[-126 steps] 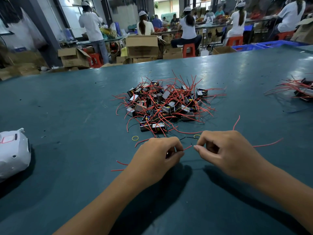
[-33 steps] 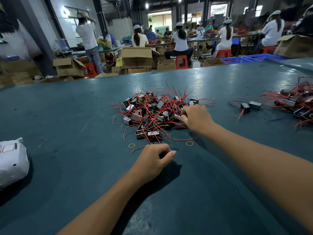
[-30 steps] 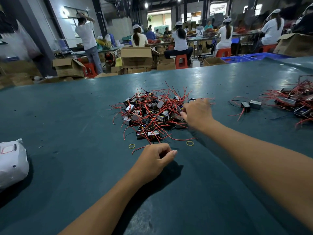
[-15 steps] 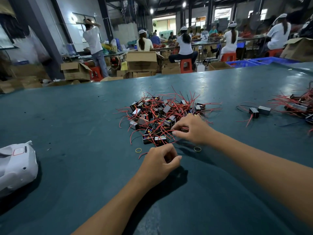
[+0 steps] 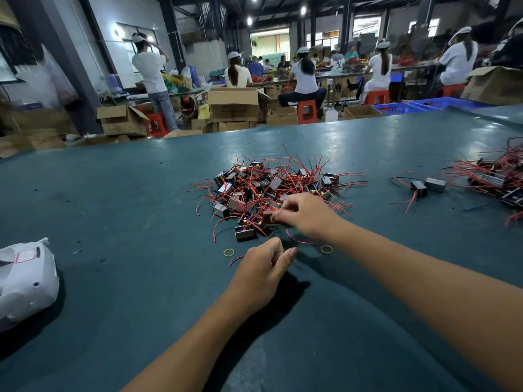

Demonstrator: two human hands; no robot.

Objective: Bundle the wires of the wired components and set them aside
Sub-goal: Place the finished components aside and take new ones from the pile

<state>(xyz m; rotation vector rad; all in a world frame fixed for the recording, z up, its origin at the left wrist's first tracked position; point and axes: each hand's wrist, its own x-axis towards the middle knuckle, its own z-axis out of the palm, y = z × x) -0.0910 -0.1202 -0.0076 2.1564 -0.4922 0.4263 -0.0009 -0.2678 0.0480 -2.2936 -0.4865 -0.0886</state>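
A heap of small black wired components (image 5: 254, 182) with tangled red wires lies mid-table. My right hand (image 5: 307, 217) reaches into its near edge and pinches one blurred wired component (image 5: 268, 218) between thumb and fingers. My left hand (image 5: 264, 268) rests on the table just in front of the heap, fingers curled into a loose fist with the thumb out; nothing shows inside it. A loose red wire (image 5: 235, 260) lies beside it. Two yellow rubber bands (image 5: 228, 252) (image 5: 326, 249) lie flat near the hands. A pair of components (image 5: 426, 186) sits apart to the right.
The teal table (image 5: 113, 222) stretches wide. A second pile of wired components (image 5: 501, 176) lies at the far right edge. A white plastic bag (image 5: 25, 281) sits at the left. Beyond the table are cardboard boxes (image 5: 233, 104) and seated workers.
My right hand has drawn back from the heap's right side to its near edge and now pinches a component. The left hand stays curled in place.
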